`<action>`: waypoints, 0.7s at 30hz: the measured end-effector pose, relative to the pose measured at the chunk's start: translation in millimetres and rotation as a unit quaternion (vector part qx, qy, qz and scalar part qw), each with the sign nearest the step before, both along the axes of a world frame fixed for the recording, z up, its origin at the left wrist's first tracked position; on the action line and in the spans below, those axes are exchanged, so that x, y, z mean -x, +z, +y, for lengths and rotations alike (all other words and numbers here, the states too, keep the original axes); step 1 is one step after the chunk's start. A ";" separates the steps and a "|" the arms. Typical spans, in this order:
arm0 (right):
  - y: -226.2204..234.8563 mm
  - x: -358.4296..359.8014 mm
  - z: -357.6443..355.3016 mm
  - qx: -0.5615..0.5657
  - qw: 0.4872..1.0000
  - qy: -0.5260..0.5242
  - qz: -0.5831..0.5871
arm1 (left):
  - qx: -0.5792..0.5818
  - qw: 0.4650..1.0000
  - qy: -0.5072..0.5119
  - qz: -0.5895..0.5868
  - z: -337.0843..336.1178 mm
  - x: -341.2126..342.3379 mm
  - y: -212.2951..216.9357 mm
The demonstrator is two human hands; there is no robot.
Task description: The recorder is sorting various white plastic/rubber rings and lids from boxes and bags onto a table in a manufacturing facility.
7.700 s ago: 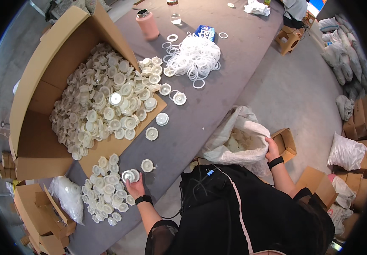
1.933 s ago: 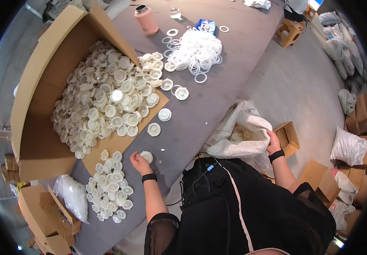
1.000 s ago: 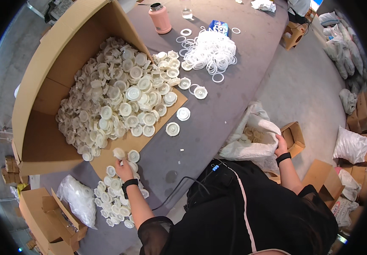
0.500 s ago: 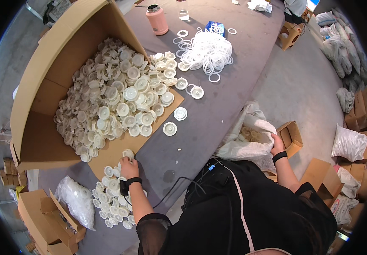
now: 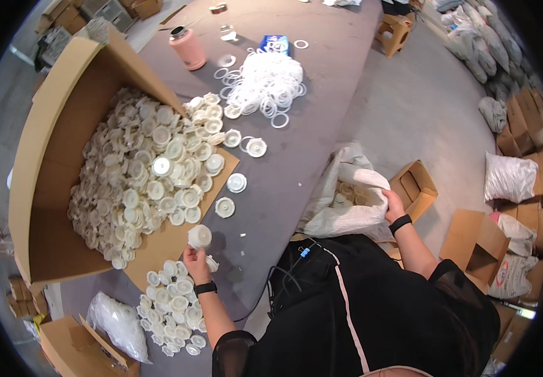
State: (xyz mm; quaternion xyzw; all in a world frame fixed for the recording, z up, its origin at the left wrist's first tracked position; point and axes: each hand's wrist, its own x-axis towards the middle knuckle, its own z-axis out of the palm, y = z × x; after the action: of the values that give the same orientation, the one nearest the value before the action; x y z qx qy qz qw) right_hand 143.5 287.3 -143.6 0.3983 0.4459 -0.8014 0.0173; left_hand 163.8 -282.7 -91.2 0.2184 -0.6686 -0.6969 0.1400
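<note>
A long grey table [image 5: 321, 157] runs up the middle, with a grey concrete floor [image 5: 410, 107] to its right. Open cardboard boxes [image 5: 479, 242] stand on that floor, and filled white sacks [image 5: 510, 176] and grey bundles [image 5: 472, 47] lie along its right edge under even light

Far end of the grey counter [image 5: 321, 169]: a pink cylindrical bottle with a metal lid [image 5: 187, 48] standing upright, a heap of thin white plastic rings [image 5: 265, 81] near it, a small blue packet [image 5: 273, 44] just beyond the heap; open cardboard boxes [image 5: 414, 187] on the floor.
</note>
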 end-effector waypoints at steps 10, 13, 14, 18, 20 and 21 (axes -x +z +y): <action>21.8 -18.6 5.5 -0.004 0.998 -0.027 0.048 | -0.132 0.951 -0.270 -0.076 140.8 66.6 29.0; 23.4 -19.2 5.1 -0.012 0.999 -0.050 0.015 | -0.064 0.896 -0.421 -0.127 207.2 86.3 17.0; 31.0 -17.5 3.0 -0.013 0.999 -0.051 -0.002 | -0.030 0.887 -0.445 -0.121 232.4 91.0 6.0; 46.8 -15.9 5.2 0.010 0.998 -0.065 0.000 | 0.065 0.801 -0.591 -0.074 323.6 99.9 -28.6; 39.3 -18.2 15.6 0.020 0.997 -0.072 0.006 | 0.164 0.761 -0.624 -0.065 360.8 99.7 -1.6; 35.4 -17.1 16.5 0.023 0.997 -0.068 0.027 | 0.184 0.772 -0.607 -0.042 364.9 99.8 -0.1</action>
State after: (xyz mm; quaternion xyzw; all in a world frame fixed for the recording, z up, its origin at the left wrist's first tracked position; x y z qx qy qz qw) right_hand 160.5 303.9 -108.1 0.4054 0.3999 -0.8210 -0.0402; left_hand 64.0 82.2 -91.2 -0.2342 -0.7828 -0.4906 -0.3029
